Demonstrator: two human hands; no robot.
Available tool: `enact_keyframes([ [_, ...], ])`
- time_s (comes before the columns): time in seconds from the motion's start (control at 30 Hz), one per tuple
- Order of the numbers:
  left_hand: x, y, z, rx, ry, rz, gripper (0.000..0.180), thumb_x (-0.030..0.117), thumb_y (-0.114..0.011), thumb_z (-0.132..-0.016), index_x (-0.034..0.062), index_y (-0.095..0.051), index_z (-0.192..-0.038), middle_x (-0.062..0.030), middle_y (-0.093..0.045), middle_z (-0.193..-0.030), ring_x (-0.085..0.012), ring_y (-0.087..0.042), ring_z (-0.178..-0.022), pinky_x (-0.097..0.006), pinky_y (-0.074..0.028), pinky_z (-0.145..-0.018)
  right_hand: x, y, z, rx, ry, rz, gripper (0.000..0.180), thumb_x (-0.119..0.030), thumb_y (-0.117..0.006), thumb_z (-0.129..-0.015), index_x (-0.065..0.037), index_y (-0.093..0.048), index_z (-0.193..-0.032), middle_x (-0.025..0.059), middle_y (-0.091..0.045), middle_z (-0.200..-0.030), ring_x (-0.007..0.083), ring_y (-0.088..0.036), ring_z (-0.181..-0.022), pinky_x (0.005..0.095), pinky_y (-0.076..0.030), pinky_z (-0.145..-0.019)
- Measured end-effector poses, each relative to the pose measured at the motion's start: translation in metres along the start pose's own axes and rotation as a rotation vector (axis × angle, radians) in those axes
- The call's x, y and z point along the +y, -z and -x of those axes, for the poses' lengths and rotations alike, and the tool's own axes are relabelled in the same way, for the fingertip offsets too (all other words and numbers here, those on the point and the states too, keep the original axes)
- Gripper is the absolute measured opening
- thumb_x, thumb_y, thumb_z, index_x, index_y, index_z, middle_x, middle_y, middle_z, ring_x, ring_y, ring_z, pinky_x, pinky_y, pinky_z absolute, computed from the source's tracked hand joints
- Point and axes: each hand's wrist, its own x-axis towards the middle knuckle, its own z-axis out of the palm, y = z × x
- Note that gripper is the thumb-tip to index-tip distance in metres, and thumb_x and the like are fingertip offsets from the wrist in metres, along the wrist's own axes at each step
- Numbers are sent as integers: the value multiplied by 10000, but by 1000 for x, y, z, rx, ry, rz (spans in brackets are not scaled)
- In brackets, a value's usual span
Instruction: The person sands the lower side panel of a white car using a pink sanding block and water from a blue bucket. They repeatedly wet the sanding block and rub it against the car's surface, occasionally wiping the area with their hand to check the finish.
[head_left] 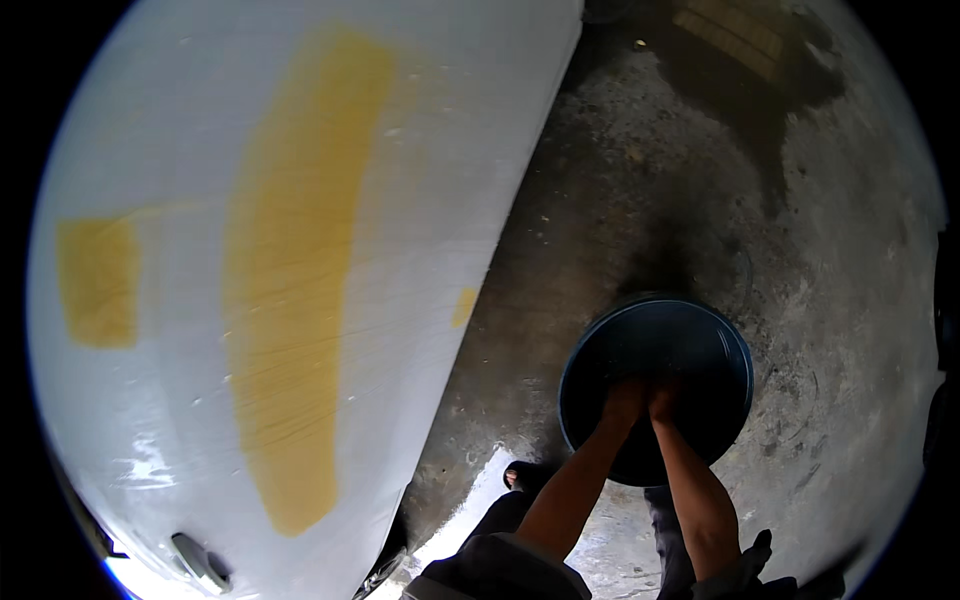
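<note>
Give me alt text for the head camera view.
A person's left hand and right hand reach into a dark round tub, too shadowed to show their grip. Stained concrete floor surrounds it; a white panel with yellow patches fills the left.

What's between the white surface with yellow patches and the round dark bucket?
In the head view, stained grey floor lies between the white surface and the bucket.

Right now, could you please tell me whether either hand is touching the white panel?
No, the left hand and right hand both reach into the round bucket.
</note>
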Motion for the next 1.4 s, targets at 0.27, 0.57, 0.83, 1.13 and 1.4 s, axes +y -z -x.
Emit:
enact_keyframes([
  [0.27,-11,46,86,19,-38,310,254,218,-523,-958,15,-673,-982,-249,-649,-1003,-396,-632,-961,-494,-488,-837,-50,93,28,-329,-1233,-1464,545,-448,-464,-988,-51,-535,-1355,125,-597,-1288,278,-559,-1176,401,-406,-1026],
  [0.57,27,604,401,647,-598,-573,154,146,-740,-784,79,-601,-786,-85,-590,-767,-255,-588,-725,-384,-464,-683,-484,392,46,120,-389,-1656,472,-359,-516,-991,-37,-513,-1336,172,-530,-1306,311,-501,-1183,434,-383,-1015],
  [0.83,-74,750,571,633,-574,-1081,389,46,-629,-827,116,-363,-552,-19,-348,-490,-147,-361,-421,-307,-308,-430,-705,526,13,719,-141,-1166,380,-245,-612,-965,-82,-541,-1300,272,-450,-1326,414,-451,-1173,498,-375,-988],
  [1.13,-56,711,518,820,-557,-986,454,95,-619,-910,91,-306,-581,-59,-300,-507,-181,-336,-433,-319,-262,-426,-660,518,-17,807,-195,-1135,377,-279,-652,-928,-100,-615,-1257,253,-460,-1248,398,-448,-1152,494,-373,-990],
  [1.4,-57,725,529,750,-451,-1067,479,146,-617,-954,88,-314,-587,-60,-308,-511,-188,-344,-438,-326,-261,-433,-707,498,39,796,-108,-1147,386,-267,-632,-939,-117,-593,-1292,263,-435,-1257,387,-422,-1180,514,-375,-983],
])
